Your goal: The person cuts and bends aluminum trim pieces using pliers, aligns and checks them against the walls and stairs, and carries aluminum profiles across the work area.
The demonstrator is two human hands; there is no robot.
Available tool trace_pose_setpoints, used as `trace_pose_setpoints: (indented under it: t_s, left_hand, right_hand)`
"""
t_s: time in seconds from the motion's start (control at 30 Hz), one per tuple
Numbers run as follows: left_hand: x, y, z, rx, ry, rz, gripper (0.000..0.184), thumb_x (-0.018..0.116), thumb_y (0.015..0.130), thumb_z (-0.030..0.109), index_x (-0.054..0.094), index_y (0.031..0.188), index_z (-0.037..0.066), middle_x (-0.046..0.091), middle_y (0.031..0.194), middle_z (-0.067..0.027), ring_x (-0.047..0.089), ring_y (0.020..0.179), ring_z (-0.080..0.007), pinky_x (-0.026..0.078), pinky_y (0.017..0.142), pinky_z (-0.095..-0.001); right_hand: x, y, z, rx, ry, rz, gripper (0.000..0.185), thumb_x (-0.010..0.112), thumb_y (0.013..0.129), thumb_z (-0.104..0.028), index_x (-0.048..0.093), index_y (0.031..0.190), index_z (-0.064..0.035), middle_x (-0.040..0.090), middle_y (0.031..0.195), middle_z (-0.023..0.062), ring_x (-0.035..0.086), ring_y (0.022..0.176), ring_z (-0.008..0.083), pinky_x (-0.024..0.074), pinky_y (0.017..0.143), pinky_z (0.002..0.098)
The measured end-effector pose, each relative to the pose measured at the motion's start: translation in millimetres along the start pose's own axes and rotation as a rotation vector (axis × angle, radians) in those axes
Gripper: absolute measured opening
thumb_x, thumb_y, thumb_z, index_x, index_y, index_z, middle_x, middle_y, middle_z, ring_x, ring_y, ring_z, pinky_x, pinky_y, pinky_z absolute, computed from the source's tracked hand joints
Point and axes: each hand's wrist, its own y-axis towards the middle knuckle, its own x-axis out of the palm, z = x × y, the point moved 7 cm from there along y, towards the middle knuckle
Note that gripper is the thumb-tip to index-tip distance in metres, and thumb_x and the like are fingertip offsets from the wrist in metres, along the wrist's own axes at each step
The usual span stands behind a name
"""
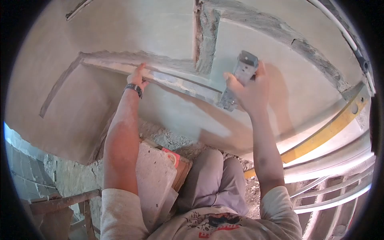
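My left hand (139, 77) grips a long, pale, plaster-smeared straight bar (180, 85), fingers over its upper edge and thumb below. The bar lies against the plastered wall (160, 28), just under a rough grey groove (132, 56). My right hand (250, 89) is closed around a grey, dust-covered, block-shaped tool (245, 68), whose exact kind I cannot make out. This tool is tilted, with its lower end beside the bar's right end; whether they touch is unclear. The palm side of my right hand is hidden.
A yellow level-like bar (320, 140) leans at the right, beside white pipes (332, 204). Below the wall stand a whitish slab (154, 172) and a red-marked box (171, 157). A rough vertical channel (207, 44) cuts the wall above. Rubble lies around my knees.
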Motion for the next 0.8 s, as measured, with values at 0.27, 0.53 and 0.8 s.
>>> trace_pose_setpoints:
  t_s: [0.27,0.53,0.8]
  left_hand:
    - [-1.9,-49.9,23.5,0.104,-0.095,0.276,0.082,0.078,0.077,0.054,0.049,0.134,0.002,0.057,0.118,-0.0089,0.058,0.106,-0.024,0.051,0.087,-0.0461]
    - [26.1,-160.1,89.6,0.061,-0.38,0.212,0.049,0.072,0.086,0.039,0.055,0.117,0.004,0.054,0.092,-0.0052,0.057,0.084,-0.0196,0.051,0.071,-0.0395]
    - [20.2,-246.2,189.3,0.026,-0.659,0.29,0.032,0.067,0.081,0.035,0.047,0.089,0.011,0.047,0.082,-0.0025,0.051,0.075,-0.0208,0.045,0.076,-0.0382]
  right_hand:
    - [-9.8,-43.3,14.4,0.311,0.481,-0.379,0.037,0.079,0.074,-0.014,0.063,0.105,-0.002,0.066,0.106,0.0132,0.065,0.095,0.0224,0.0527,0.083,0.0336]
    - [-115.4,-40.1,-96.2,0.018,0.034,-0.624,0.056,0.084,0.061,-0.017,0.065,0.112,-0.0058,0.063,0.125,0.0144,0.061,0.117,0.0363,0.0551,0.091,0.0422]
    - [-203.1,-39.7,-144.3,0.736,0.224,-0.586,0.051,0.063,0.09,-0.005,0.048,0.138,-0.0049,0.058,0.131,0.0166,0.062,0.114,0.0293,0.0516,0.095,0.0367]
